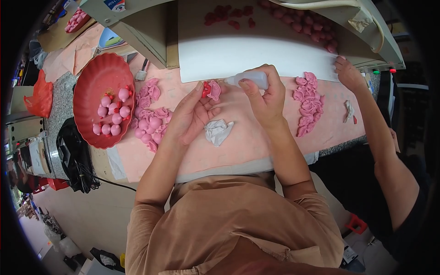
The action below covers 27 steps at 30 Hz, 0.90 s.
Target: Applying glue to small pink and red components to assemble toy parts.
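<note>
One small ruffled pink piece [214, 90], with a glossy red part [206, 90] at its left side, is held up over the middle of the desk [256, 142]. The left hand [195, 111] pinches it by the red part between thumb and forefinger, the other fingers loosely curled and the palm turned up. The right hand [266, 94] is closed around a translucent squeeze bottle [253, 79], its narrow tip pointing left at the upper edge of the pink piece; whether tip and piece touch, I cannot tell.

The step in hand looks like putting a little liquid, probably glue, onto the piece. The next move seems to call for a steady left pinch and a light squeeze, with the tip kept right at the joining spot so that nothing runs onto the ruffles.

Just below the hands lies a crumpled white tissue [218, 132]. Left of it are heaped more ruffled pink pieces [147, 94] and smooth pink balls [145, 130]; farther left, a red fluted bowl [84, 91] holds pink balls with small red parts among them. To the right runs a strip of ruffled pink pieces [308, 105]. Beyond it, a co-worker's hand [349, 73] reaches to the edge of a white sheet [220, 64].
</note>
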### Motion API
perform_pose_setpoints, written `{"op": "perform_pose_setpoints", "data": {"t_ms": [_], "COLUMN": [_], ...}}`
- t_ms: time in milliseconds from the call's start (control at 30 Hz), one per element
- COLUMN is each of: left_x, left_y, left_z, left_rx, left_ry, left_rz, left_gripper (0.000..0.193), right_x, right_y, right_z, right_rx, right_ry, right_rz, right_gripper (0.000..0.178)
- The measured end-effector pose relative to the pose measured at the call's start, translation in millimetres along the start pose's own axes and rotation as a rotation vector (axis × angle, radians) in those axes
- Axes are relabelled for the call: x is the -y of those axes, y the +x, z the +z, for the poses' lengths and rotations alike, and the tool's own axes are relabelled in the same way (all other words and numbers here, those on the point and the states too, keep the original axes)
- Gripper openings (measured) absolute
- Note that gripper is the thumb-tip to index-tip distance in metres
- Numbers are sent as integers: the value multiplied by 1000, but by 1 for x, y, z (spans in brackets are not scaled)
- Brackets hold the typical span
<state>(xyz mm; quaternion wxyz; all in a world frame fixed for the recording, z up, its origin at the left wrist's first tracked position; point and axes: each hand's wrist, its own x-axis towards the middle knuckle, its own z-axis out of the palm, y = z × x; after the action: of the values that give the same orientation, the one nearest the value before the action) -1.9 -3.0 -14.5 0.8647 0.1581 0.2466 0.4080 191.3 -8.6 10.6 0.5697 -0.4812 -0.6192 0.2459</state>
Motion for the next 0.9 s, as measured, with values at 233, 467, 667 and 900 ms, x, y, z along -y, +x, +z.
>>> {"op": "perform_pose_setpoints", "data": {"t_ms": [233, 467, 667, 900], "left_x": [-1, -2, -3, -3], "left_y": [0, -1, -1, -2], "left_z": [1, 2, 3, 6], "left_rx": [-13, -11, -38, 3], "left_ry": [17, 20, 10, 19], "left_rz": [10, 19, 30, 72], "left_gripper": [37, 37, 36, 40], "right_x": [4, 4, 2, 3], "right_y": [1, 1, 0, 0], "right_z": [0, -1, -2, -2], "right_rx": [-33, -5, -12, -24], "right_ry": [34, -43, -56, -52], "right_rz": [-1, -27, -32, -83], "right_gripper": [27, 26, 26, 24]}}
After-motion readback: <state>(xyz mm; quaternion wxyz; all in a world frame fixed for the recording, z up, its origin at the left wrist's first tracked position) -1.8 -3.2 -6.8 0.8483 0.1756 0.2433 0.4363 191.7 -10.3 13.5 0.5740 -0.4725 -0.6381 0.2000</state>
